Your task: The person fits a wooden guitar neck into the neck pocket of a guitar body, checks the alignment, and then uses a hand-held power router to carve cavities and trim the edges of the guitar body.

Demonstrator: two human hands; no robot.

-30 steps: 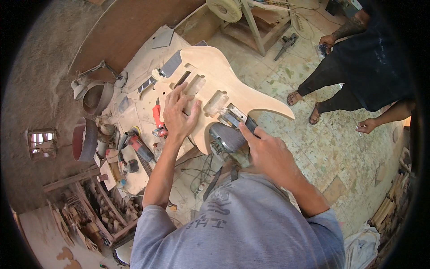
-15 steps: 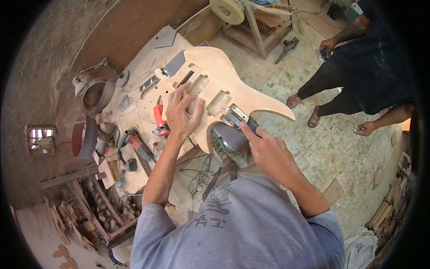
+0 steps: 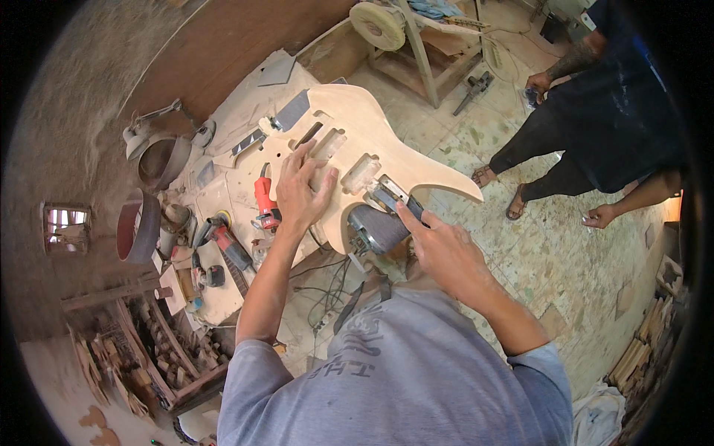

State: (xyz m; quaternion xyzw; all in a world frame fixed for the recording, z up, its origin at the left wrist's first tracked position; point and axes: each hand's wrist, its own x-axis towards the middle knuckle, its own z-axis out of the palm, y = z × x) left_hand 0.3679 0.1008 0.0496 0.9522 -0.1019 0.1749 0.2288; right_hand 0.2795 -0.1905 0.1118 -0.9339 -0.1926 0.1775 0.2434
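A pale wooden guitar body (image 3: 383,141) with routed cavities and curved horns lies across the bench edge. My left hand (image 3: 301,189) rests on its left half, fingers spread. My right hand (image 3: 442,253) grips a dark metal block-like piece (image 3: 388,195) at the cavity near the lower cutout, index finger extended along it. Just below that cutout is a grey abrasive-covered drum (image 3: 379,232) on a green machine, partly hidden by the body. A red power tool (image 3: 265,201) lies left of my left hand.
The cluttered bench (image 3: 227,293) holds grinders (image 3: 232,245), sanding belts (image 3: 137,227) and a lamp (image 3: 134,141). A co-worker (image 3: 595,126) in dark clothes stands at right. Behind are a wooden machine stand (image 3: 416,56), cables, a wood scrap rack (image 3: 156,349) and stacked offcuts (image 3: 639,342).
My hands keep almost the same grip and place on the guitar body. The co-worker's hands and feet have shifted slightly, and the whole view has moved a little.
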